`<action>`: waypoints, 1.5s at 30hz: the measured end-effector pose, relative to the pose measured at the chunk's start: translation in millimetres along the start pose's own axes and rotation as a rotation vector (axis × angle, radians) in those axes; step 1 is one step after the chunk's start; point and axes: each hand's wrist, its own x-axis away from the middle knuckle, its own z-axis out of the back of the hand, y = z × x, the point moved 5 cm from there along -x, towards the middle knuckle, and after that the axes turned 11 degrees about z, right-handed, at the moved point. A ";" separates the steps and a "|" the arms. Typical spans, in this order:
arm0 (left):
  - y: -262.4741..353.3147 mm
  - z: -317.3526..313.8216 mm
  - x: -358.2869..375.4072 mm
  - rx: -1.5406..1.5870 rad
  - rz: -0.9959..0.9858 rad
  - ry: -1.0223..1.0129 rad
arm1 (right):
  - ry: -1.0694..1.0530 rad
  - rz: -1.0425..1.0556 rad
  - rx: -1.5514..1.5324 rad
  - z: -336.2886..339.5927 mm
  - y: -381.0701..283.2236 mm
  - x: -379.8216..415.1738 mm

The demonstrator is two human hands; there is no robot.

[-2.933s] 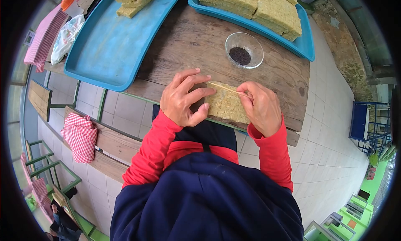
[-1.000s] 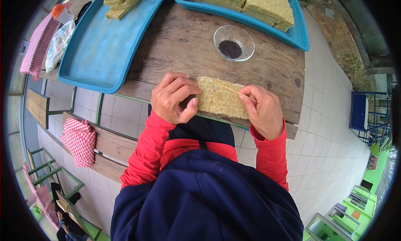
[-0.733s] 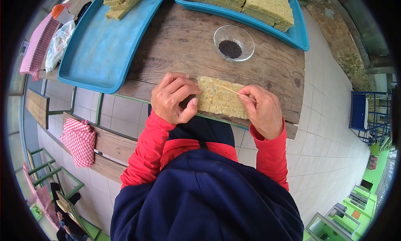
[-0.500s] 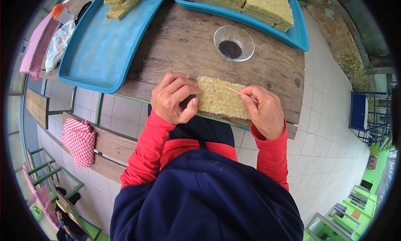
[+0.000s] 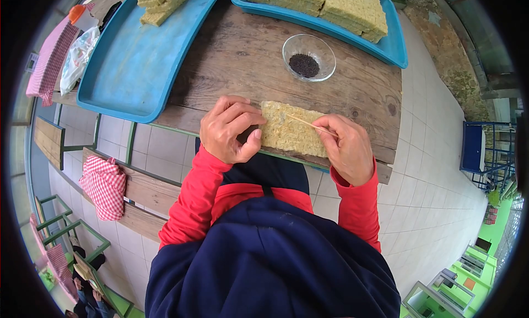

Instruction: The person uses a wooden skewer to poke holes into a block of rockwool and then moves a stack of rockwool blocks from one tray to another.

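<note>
A yellowish rockwool slab [image 5: 292, 135] lies along the near edge of the wooden table, scored into small blocks. My left hand [image 5: 230, 129] is at its left end, fingers curled and the tips right at the edge. Between thumb and index finger, my right hand [image 5: 348, 147] pinches a thin wooden toothpick [image 5: 302, 120]. The toothpick slants to the left, its tip over the upper middle of the slab. Behind the slab stands a clear glass bowl [image 5: 325, 48] with small black seeds [image 5: 304, 66] in it.
Stacked rockwool slabs [image 5: 352, 12] fill a blue tray [image 5: 404, 51] at the back right. Another blue tray [image 5: 129, 70] at the left holds more slabs [image 5: 160, 4] at its far end. A checkered cloth bundle [image 5: 103, 187] rests on the wooden bench [image 5: 151, 191]. Tiled floor lies right.
My right hand has shifted slightly, and the toothpick tip has moved a little left and down over the slab. My left hand stays where it was.
</note>
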 end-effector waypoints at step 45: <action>-2.4 0.7 -0.2 0.034 0.021 0.045 | -0.034 0.266 0.360 23.9 -4.4 -93.6</action>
